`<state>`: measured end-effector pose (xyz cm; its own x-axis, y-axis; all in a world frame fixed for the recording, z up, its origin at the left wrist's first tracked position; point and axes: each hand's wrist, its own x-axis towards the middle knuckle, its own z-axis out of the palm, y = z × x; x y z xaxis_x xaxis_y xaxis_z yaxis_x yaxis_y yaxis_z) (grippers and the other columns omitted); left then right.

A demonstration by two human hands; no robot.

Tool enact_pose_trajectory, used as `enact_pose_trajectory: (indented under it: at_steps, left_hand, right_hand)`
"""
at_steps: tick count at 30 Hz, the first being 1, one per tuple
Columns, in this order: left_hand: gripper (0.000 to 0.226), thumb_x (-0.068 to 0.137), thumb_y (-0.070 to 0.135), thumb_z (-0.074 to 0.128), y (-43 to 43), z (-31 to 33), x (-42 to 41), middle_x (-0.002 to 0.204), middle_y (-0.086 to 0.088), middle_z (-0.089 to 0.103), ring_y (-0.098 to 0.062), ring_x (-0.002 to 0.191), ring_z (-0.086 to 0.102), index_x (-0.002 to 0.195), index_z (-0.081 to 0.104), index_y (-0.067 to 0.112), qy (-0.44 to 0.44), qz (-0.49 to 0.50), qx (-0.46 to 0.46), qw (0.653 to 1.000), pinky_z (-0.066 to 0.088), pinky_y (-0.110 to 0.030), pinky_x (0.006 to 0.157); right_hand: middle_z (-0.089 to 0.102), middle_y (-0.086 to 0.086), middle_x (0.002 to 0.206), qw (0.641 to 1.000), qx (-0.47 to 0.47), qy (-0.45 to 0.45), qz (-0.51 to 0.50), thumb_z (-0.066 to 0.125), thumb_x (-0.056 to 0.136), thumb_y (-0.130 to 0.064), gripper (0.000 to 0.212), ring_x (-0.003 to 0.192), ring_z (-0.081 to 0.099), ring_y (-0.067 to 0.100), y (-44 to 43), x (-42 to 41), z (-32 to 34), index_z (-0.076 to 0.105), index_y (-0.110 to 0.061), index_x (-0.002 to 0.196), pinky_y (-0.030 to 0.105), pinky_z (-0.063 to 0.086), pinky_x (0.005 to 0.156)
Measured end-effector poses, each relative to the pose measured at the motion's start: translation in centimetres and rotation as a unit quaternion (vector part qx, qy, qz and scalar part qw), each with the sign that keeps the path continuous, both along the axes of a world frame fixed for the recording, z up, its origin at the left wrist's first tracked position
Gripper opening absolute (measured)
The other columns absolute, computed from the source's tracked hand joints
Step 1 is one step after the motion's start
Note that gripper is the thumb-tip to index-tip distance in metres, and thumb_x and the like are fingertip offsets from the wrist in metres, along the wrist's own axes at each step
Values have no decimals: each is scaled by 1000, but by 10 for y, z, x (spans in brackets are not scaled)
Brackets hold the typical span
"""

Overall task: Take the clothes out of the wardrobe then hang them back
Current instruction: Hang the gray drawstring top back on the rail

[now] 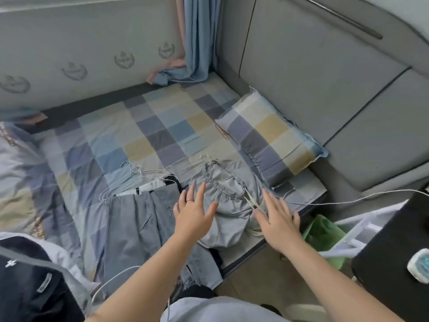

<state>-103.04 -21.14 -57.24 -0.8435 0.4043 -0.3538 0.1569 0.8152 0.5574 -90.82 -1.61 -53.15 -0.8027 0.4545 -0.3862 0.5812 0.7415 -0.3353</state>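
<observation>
A pale grey garment [222, 194] with a gathered elastic waistband and a cream drawstring [251, 201] was laid on the bed [144, 126], just on the near side of the checked pillow [269, 138]. The fabric was rumpled and bunched, so whether it was shorts or trousers could not be told. The waistband end was turned toward the pillow. The long axis was carried away from the pillow to the bed's near edge, over which the lower end was draped.

The left hand [193, 212], a ring worn on one finger, was spread wide with straight fingers over the garment's side farther from the pillow. The right hand [277, 219] was likewise held wide at the side nearer the pillow, beside the drawstring. Nothing was gripped by either.

Farther from the pillow, a second grey garment [139, 219] was spread flat, with wire hangers [130, 175] at its top end.
</observation>
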Motion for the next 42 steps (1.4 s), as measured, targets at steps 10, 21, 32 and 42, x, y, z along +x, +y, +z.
enact_pose_trajectory:
  at_steps: [10, 21, 32, 42]
  left_hand:
    - [67, 100, 63, 33, 26, -64, -49, 168, 2, 11, -23, 154, 2, 158, 12, 39, -93, 70, -26, 993, 13, -48, 122]
    - [66, 100, 60, 36, 99, -248, -138, 167, 1, 13, -24, 153, 6, 158, 15, 37, -140, 122, -85, 979, 17, -47, 120]
    - [70, 99, 51, 47, 141, -455, -268, 166, -7, 18, -35, 149, 21, 158, 16, 29, -57, 115, -125, 984, 23, -48, 119]
    - [37, 96, 51, 56, 154, -449, -292, 99, -4, 60, -28, 98, 56, 100, 58, 15, 32, 227, -37, 973, 40, -39, 77]
  right_hand:
    - [1, -15, 164, 994, -3, -94, 47, 22, 99, -61, 63, 151, -3, 15, 71, -107, -51, -2, -43, 154, 52, 0, 119]
    - [4, -12, 164, 961, 28, -193, 198, 23, 100, -57, 64, 151, 1, 18, 149, -244, -258, -2, -38, 155, 53, 2, 119]
    - [-3, -8, 165, 962, 110, -137, 212, 33, 100, -53, 71, 151, -2, 26, 224, -387, -479, 0, -27, 157, 56, 10, 117]
    - [38, 9, 152, 974, 51, -112, 189, 41, 98, -47, 62, 137, 37, 33, 231, -418, -494, 18, -29, 153, 50, 26, 106]
